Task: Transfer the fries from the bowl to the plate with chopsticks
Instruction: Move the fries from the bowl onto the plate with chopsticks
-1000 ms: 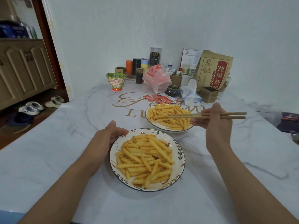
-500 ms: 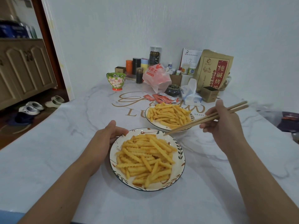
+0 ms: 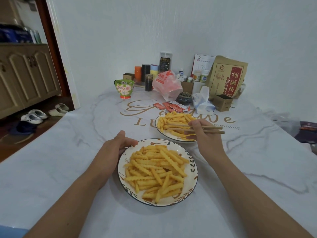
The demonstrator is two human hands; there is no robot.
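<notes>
The right hand (image 3: 204, 134) is pinching the chopsticks (image 3: 195, 128) over the far dish's crinkle-cut fries (image 3: 173, 122) mid-worktop, the left hand (image 3: 118, 145) is gripping the near dish (image 3: 192, 162) — light, brittle, greasy fries, likely best nipped mid-length.

Right hand (image 3: 205, 134) moves left and in over the far white dish of crinkle-cut fries (image 3: 173, 140); wooden chopsticks (image 3: 193, 128) swing from slanted to level, tips now over its fries.
</notes>
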